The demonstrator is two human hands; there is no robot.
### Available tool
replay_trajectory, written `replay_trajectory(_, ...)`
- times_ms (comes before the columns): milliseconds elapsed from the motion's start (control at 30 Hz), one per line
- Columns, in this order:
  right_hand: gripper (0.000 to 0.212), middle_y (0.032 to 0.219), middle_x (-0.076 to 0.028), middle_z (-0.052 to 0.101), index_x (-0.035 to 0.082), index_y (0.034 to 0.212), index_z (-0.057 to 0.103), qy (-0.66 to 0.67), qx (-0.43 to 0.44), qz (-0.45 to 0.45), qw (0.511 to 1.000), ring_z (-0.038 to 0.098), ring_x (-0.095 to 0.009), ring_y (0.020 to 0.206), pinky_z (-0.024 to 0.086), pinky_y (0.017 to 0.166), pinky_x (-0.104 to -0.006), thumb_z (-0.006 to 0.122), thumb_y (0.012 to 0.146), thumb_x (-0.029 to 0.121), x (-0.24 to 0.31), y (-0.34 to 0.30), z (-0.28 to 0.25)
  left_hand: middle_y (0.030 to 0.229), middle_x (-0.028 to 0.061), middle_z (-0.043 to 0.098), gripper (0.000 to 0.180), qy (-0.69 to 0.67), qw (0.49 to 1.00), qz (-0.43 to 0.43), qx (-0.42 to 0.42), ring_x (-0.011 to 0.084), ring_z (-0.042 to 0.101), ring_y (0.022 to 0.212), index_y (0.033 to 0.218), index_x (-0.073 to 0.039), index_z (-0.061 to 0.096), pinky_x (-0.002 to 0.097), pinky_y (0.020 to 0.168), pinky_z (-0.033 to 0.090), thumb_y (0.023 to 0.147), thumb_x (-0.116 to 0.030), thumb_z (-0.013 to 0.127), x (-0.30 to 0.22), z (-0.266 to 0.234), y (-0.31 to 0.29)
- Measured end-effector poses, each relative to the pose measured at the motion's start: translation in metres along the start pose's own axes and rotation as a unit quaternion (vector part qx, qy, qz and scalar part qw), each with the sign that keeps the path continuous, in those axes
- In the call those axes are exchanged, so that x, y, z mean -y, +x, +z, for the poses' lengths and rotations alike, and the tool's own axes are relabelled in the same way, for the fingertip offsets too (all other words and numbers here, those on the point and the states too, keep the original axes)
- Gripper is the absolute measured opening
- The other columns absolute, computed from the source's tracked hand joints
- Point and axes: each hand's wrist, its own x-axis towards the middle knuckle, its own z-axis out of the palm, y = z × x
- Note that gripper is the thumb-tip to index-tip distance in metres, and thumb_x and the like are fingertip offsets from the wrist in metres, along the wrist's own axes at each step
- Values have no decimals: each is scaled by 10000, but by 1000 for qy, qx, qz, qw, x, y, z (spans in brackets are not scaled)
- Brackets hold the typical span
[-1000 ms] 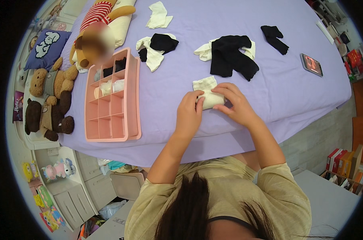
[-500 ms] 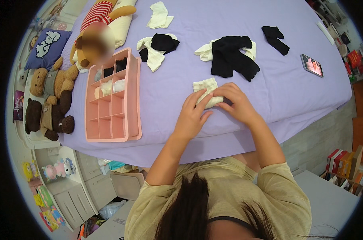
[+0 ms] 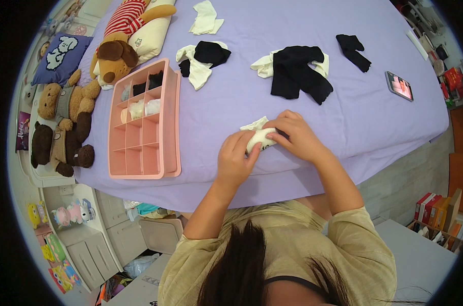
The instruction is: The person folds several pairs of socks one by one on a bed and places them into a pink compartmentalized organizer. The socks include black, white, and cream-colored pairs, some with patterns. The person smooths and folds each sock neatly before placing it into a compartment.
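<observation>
One pink divided tray [image 3: 145, 127] sits at my left, several compartments filled. My left hand [image 3: 235, 162] and right hand [image 3: 298, 136] both grip one rolled cream sock [image 3: 259, 136] on the purple bedspread [image 3: 241, 92]; one phone [image 3: 399, 85] lies far right.

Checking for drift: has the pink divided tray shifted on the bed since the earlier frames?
No. The pink divided tray keeps its place beside the brown teddy bears at the bed's left edge.

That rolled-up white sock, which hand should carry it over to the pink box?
Probably the left hand. It already touches the rolled white sock and is on the same side as the pink divided organiser. The right hand would have to cross over.
</observation>
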Motion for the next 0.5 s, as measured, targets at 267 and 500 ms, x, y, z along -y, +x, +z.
replay_trajectory(267, 247, 1101, -81, 626, 91, 1047, 682, 57, -82, 22, 995, 555, -276, 1005, 438, 888, -403, 716, 820, 181, -11, 16, 19, 846, 137, 621, 72, 98, 991, -92, -11, 298, 562, 782, 872, 12, 638, 380, 719, 442, 875, -51, 604, 9, 5, 23)
replay_trajectory(500, 387, 1174, -70, 616, 123, 1164, 639, 23, -27, -60, 998, 531, -281, 1125, 391, 970, -408, 739, 791, 146, -10, 19, 15, 875, 126, 638, 93, 30, 985, -160, -64, 275, 585, 799, 884, 11, 647, 376, 739, 470, 883, -77, 617, 26, 10, 39)
